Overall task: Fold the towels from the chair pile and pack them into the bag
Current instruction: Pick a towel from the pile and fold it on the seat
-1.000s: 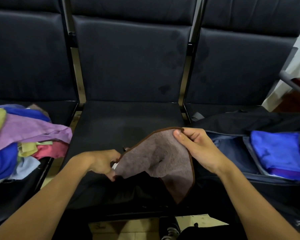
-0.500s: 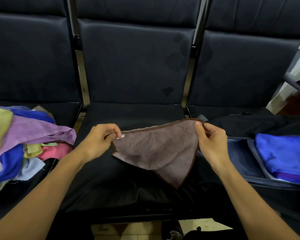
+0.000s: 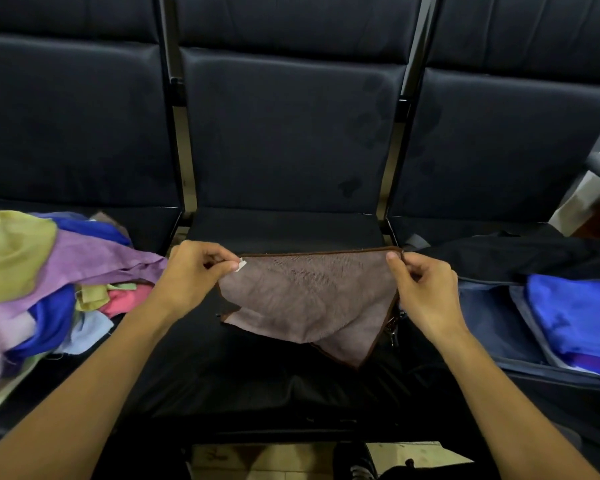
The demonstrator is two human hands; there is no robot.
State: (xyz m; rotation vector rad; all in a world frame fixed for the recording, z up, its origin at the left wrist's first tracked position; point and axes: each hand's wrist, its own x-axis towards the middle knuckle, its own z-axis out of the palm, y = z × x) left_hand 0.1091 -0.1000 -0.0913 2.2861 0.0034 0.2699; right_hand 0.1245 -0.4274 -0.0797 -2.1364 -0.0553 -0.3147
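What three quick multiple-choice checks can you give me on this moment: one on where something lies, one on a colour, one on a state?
1. Where is the pile of unfolded towels?
A. on the seat to the person's left
B. inside the bag
C. on the floor

2. What colour is the towel held between the hands?
A. bright yellow
B. brown with a darker brown edge
C. white

3. How is that towel held?
A. draped over one forearm
B. lying flat and untouched on the seat
C. its top edge stretched between the left hand and the right hand

Answers:
1 A, the mixed heap lies on the left seat, while the open bag is on the right.
2 B, the cloth is brown with darker trim.
3 C, each hand pinches an upper corner and the rest hangs down.
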